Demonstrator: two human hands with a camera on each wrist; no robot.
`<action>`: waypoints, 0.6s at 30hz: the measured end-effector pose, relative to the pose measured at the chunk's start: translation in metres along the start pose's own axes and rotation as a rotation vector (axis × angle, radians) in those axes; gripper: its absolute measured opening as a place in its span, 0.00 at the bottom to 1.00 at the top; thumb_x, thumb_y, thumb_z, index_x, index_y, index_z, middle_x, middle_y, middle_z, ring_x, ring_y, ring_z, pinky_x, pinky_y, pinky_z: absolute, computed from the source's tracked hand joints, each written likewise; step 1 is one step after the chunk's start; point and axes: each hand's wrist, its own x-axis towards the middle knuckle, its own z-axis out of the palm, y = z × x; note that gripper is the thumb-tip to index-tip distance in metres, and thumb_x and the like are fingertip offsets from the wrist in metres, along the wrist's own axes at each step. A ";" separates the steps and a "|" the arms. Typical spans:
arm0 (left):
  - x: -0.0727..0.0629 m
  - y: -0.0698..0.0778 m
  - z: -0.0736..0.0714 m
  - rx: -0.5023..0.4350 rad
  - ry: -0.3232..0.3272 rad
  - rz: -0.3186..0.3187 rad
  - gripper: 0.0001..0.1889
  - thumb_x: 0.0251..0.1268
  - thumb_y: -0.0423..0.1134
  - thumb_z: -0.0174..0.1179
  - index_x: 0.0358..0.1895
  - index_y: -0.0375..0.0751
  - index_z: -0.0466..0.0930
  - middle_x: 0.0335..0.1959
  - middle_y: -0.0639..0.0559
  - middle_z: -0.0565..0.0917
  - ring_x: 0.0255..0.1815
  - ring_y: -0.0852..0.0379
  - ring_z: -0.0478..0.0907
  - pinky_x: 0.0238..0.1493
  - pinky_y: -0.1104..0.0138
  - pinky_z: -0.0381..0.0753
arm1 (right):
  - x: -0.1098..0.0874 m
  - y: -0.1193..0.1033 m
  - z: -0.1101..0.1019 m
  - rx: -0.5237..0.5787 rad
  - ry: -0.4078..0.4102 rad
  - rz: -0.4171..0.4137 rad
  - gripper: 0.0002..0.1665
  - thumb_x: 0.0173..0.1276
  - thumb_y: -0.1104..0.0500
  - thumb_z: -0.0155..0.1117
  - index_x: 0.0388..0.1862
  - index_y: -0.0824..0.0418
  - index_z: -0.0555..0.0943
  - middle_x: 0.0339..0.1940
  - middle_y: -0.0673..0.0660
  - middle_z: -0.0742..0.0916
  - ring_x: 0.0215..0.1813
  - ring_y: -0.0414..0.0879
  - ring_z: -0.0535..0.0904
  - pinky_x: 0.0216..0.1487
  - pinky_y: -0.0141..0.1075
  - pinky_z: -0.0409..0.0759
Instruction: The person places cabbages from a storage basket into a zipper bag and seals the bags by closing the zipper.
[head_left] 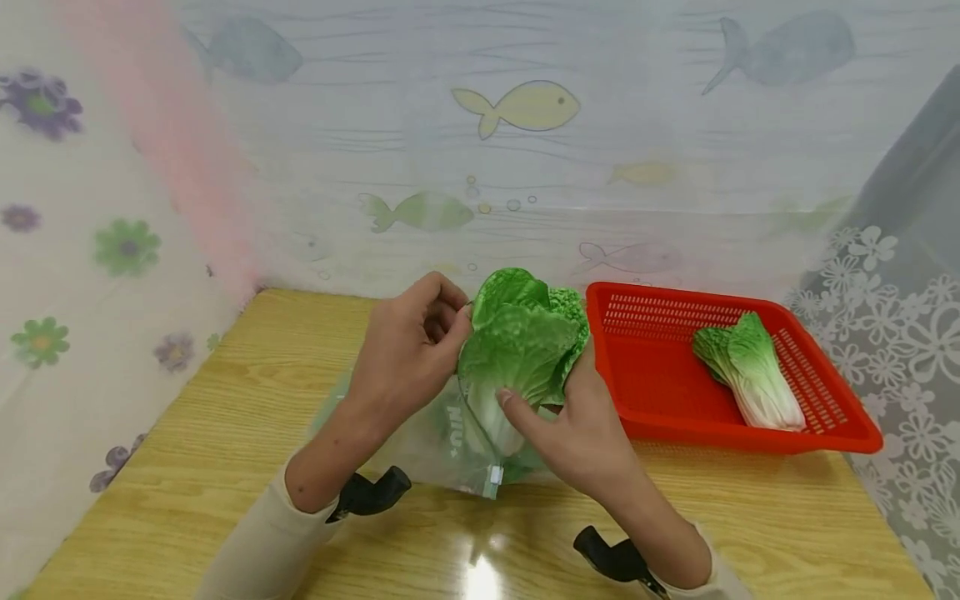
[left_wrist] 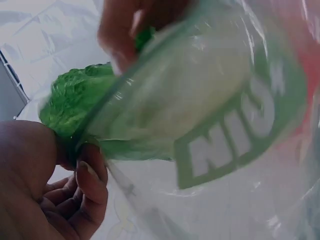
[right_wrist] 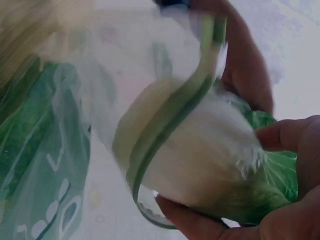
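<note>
A Chinese cabbage (head_left: 525,337) with green leaves and a white base is partly inside the mouth of a clear zip bag (head_left: 420,450), base first. My right hand (head_left: 588,425) grips the cabbage around its leaves, thumb across the front. With thumb and fingertips my left hand (head_left: 412,346) pinches the bag's rim beside the leaves; the left wrist view shows this hand (left_wrist: 70,185) on the bag's edge. In the right wrist view the white base (right_wrist: 200,150) lies behind the bag's zip strip. More green leaf (right_wrist: 20,135) shows through the plastic there.
A red plastic basket (head_left: 750,440) stands on the right of the wooden table (head_left: 180,492), with another Chinese cabbage (head_left: 757,375) in it. A fish-patterned curtain (head_left: 405,150) hangs behind the table. A white slider (head_left: 495,476) sits at the bag's corner.
</note>
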 end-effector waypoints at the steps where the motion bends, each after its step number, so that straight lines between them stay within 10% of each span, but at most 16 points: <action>1: 0.000 0.001 0.001 -0.012 0.011 0.026 0.03 0.77 0.29 0.59 0.43 0.40 0.80 0.24 0.56 0.83 0.22 0.64 0.77 0.28 0.66 0.80 | 0.001 0.001 0.001 -0.029 0.010 -0.019 0.56 0.67 0.59 0.77 0.82 0.41 0.51 0.73 0.47 0.74 0.72 0.45 0.75 0.70 0.49 0.77; 18: -0.001 0.006 -0.019 0.188 0.004 0.040 0.09 0.67 0.29 0.63 0.31 0.47 0.76 0.24 0.57 0.76 0.22 0.61 0.73 0.27 0.65 0.75 | -0.002 0.006 0.003 -0.187 0.031 -0.321 0.44 0.54 0.66 0.74 0.71 0.54 0.70 0.60 0.49 0.85 0.56 0.44 0.83 0.59 0.45 0.85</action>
